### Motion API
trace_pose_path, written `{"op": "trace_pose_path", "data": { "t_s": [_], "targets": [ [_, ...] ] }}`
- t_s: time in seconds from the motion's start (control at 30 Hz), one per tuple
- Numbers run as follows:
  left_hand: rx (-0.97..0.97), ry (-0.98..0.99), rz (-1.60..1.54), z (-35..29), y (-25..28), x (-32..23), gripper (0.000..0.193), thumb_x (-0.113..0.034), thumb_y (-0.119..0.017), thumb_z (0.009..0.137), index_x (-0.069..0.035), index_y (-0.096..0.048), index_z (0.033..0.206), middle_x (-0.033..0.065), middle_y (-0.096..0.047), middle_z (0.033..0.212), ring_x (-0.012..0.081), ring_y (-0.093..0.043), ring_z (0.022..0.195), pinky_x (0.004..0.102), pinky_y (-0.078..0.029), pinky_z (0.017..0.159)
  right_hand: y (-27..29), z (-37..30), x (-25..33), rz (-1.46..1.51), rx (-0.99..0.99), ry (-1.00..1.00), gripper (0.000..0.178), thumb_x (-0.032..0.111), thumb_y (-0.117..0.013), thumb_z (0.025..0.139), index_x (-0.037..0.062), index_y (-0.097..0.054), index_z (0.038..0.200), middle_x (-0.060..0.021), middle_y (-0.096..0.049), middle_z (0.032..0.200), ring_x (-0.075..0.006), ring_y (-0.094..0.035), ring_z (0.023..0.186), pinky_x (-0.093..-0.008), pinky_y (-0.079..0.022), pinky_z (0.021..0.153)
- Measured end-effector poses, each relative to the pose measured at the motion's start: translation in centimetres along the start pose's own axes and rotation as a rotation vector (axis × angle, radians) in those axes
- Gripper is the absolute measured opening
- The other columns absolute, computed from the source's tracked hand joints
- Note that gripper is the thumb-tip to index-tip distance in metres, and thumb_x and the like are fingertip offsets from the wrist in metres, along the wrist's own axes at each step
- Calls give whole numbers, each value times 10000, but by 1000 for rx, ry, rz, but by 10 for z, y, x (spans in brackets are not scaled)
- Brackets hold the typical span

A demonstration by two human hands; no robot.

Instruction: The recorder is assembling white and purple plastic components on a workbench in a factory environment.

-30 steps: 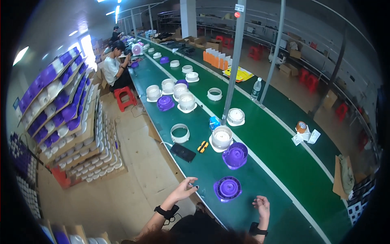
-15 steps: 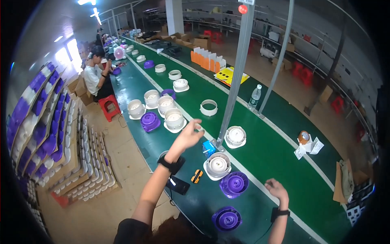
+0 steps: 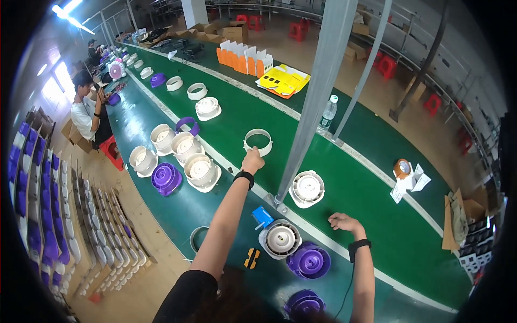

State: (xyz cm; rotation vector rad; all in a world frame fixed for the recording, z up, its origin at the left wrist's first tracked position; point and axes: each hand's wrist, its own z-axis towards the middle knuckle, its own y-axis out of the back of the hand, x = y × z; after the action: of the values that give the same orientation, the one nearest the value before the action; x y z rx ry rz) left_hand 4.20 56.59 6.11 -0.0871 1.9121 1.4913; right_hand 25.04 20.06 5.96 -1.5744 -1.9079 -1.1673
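Observation:
My left hand reaches forward over the green belt, its fingers closed on the near rim of a white plastic ring. The ring appears to rest on the belt. My right hand hovers above the belt with loosely bent fingers and nothing in it. Left of that hand lie a white round fan-like housing and a purple one. Another white housing sits on the belt beyond. Several white housings and a purple housing are grouped left of my left arm.
A metal post rises between my hands. By its foot lies a blue box, with an orange-black tool nearer me. Beyond the belt stand a bottle, yellow sheets and a tape roll. A co-worker sits at far left.
My left hand has moved forward onto the belt and taken hold of the white ring. My right hand has shifted left and forward. The view has turned, moving the scene leftward.

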Motion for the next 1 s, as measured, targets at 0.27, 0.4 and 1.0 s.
{"op": "trace_pose_path", "data": {
  "t_s": [0.27,0.4,1.0],
  "targets": [
    [-100,-152,307,12,-28,14,185,-64,-474,764,-74,-521,943,61,-532,1024,263,-582,836,412,-474,682,-5,52,25,12,-187,-183,402,325,-273,910,-14,-474,990,-107,-564,775,-163,-571,632,-276,-462,617],
    [-256,-283,78,21,-56,45,86,-90,-486,766,-68,-520,843,66,-573,893,284,-586,759,401,-479,621,-17,75,23,50,-185,-228,373,320,-248,913,19,-468,933,-95,-573,762,-164,-583,642,-271,-476,555],
    [-664,-50,-393,-218,104,-1,86,-55,-609,717,-19,-582,790,77,-559,557,101,-507,480,240,-386,458,-29,45,1,215,-611,-212,383,266,-343,850,-48,-516,984,-164,-595,779,-215,-584,501,-325,-513,425]
  ]
}}
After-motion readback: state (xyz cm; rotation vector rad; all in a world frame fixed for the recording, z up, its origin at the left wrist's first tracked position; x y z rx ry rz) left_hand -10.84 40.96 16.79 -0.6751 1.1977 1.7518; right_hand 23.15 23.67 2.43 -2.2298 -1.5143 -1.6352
